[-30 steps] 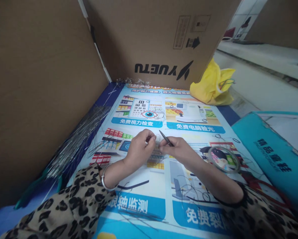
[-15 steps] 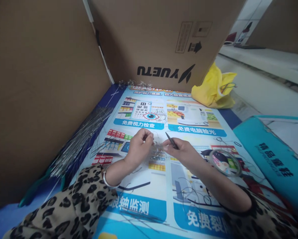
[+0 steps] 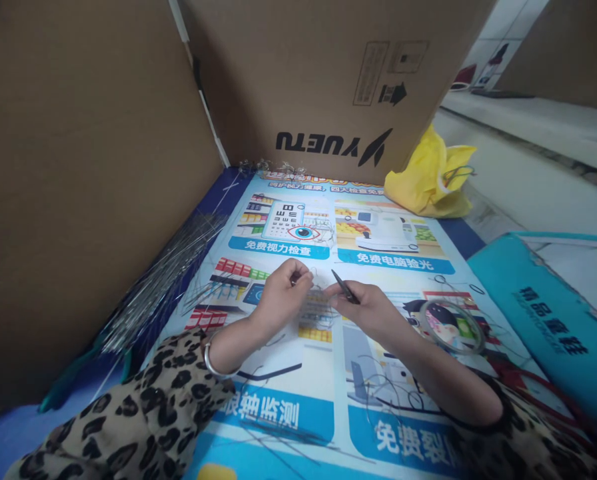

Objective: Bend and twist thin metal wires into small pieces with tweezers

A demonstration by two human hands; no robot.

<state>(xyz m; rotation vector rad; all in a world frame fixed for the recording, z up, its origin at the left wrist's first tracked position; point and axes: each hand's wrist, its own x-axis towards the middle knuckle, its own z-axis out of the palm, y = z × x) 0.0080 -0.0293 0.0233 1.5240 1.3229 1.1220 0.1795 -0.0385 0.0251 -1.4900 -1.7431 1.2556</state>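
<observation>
Fingertips of my left hand [image 3: 281,293] pinch a thin wire piece [image 3: 320,291] over the middle of the poster [image 3: 298,393]. My right hand [image 3: 371,310] is clamped on a dark pick [image 3: 343,287], its long axis slanting toward the far left corner. I judge the work midway: many straight wires [image 3: 163,273] lie bundled along the left edge.

Cardboard walls [image 3: 78,167] left and ahead; pale floor [image 3: 528,180] right.

Single view recorded. The head-worn camera looked forward and down at close range over the table [image 3: 308,373]. Left hand [image 3: 281,293] and right hand [image 3: 366,308] sat mid-frame. A cardboard box [image 3: 328,80] closed 12 o'clock and a cardboard panel [image 3: 78,167] closed 9 o'clock.
</observation>
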